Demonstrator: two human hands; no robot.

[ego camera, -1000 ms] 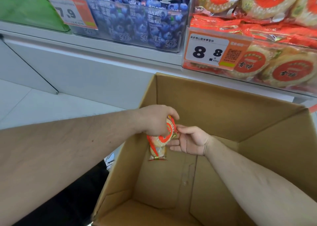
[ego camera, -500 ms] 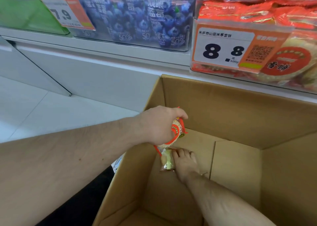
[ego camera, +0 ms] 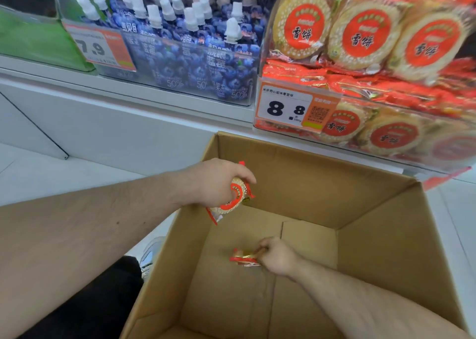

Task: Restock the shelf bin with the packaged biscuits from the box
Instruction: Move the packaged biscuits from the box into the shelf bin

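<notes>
A: Reaching deeper now, my right hand has dropped to the box floor, pinching a second biscuit pack.

B: Left?

A: Left hand stays clamped on its pack, ten o'clock; shelf bin waits at twelve.

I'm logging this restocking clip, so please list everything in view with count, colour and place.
cardboard box: one, brown, open, on the floor below the shelf
held biscuit pack: one, red and cream, above the box's left wall
pack in the box: one, red, low inside the box
biscuit bin: one, clear, shelf right, piled with many red and cream packs
8.8 price tag: one, white and orange, bin front
blueberry pouches: many, blue with white caps, shelf centre
7.9 price tag: one, white and orange, shelf left
left hand: grips the held pack
right hand: pinches the pack in the box
</notes>
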